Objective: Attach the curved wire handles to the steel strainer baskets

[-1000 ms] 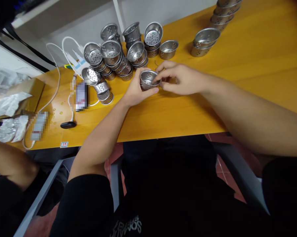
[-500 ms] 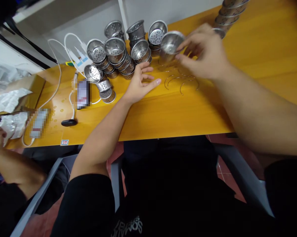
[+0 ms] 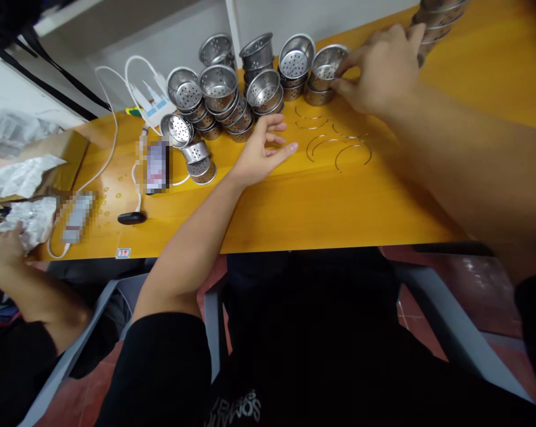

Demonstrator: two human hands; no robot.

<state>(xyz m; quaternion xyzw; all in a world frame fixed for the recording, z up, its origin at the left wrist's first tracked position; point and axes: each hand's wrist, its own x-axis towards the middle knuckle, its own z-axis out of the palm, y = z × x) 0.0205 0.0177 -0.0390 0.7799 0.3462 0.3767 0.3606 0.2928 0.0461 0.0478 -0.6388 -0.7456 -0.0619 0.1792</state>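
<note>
My right hand grips the rim of a perforated metal cup between thumb and fingers. That cup sits on top of another metal cup at the right end of the clustered stacks. My left hand hovers over the table with its fingers apart and holds nothing, just in front of a stack of cups. Several thin curved wires lie on the wooden table between and in front of my hands.
More stacked cups stand to the left, and another stack is at the back right. A phone, a power strip, cables and a black plug are left. At far left, another person's hand touches plastic wrapping.
The cup in my right hand, held in the air before, now rests on the cup beneath it. The view has shifted slightly. The other person's hand has moved onto the wrapping.
</note>
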